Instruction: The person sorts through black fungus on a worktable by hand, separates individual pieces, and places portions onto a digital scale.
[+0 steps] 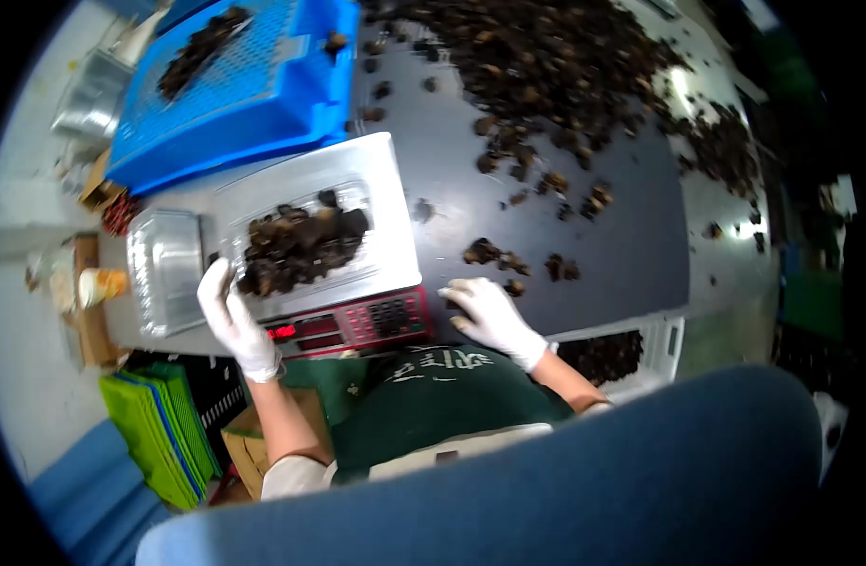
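My left hand [233, 321], in a white glove, is raised at the near left corner of a clear plastic box [353, 272]. Its fingers are stretched out, and a small dark piece shows by the fingertips; whether they touch it I cannot tell. Dark brown mushroom-like pieces [305, 241] fill part of the box, which sits on the white tray [395, 217] of a red digital scale [362, 323]. My gloved right hand [497, 321] rests low over the dark table mat, fingers apart, beside a few loose dark pieces [485, 252]. Nothing shows in its grip.
A large heap of dark pieces [546, 57] covers the far table. A blue perforated crate [235, 85] stands far left, with an empty clear box [169, 269] nearer. Beside it is a paper cup [103, 285]. A white crate [661, 354] of dark pieces sits below the front edge.
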Available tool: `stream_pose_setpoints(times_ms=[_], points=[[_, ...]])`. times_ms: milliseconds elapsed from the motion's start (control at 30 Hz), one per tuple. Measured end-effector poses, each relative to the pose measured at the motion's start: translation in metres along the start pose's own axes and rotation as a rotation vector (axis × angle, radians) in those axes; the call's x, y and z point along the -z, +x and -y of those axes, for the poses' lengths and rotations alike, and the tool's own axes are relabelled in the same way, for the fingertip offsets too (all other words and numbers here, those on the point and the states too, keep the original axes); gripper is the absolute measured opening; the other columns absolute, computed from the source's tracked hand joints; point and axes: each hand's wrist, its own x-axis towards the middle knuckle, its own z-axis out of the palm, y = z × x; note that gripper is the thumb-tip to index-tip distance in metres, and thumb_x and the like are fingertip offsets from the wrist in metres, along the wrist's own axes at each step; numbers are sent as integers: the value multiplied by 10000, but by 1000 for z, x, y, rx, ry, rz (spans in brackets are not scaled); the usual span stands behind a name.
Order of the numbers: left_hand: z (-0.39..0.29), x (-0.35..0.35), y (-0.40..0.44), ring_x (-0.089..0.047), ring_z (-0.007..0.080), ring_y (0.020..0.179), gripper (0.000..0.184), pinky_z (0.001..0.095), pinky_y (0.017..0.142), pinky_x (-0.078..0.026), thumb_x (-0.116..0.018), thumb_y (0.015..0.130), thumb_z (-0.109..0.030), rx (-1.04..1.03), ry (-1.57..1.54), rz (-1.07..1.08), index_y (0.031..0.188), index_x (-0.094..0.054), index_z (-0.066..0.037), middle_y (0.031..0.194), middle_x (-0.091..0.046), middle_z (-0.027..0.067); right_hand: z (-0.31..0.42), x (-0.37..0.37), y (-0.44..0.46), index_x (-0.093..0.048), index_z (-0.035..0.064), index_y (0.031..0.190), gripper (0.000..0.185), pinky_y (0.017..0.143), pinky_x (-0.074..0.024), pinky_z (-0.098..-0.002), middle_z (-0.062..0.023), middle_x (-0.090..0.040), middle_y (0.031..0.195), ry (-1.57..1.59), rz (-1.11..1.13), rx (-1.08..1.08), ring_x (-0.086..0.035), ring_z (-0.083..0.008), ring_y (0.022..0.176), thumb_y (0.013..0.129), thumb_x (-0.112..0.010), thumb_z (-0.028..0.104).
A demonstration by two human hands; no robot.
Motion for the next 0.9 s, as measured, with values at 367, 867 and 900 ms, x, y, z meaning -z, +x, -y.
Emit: stream_pose_setpoints(times_ms=[367, 867, 900], points=[[-69, -174, -114, -524, 355, 1106, 334, 403, 987, -414, -593, 825, 4, -35, -80, 774, 1157, -578, -32, 1181, -517, 197, -50, 118, -120, -632, 40, 780, 112, 709, -506, -422, -139, -646, 793, 17, 128, -587, -632, -334, 785, 743, -581, 132], [3, -261, -138, -564, 304, 949, 254, 377, 871, -453, -643, 790, -38, -191, 176, 698, 1035, -579, -50, 990, -571, 132, -83, 59, -47, -568, 161, 1220, 618, 1018, -302, -530, -96, -511, 1248, -335, -265, -242, -467, -315, 1144, 678, -761, 386], [2, -262, -139, -578, 266, 919, 233, 349, 846, -464, -640, 811, -43, -14, 75, 668, 1035, -577, -42, 976, -578, 120, -90, 50, -44, -600, 152, 1118, 512, 1006, -321, -509, -82, -538, 1187, -262, -239, -191, -491, -297, 1114, 682, -760, 367]])
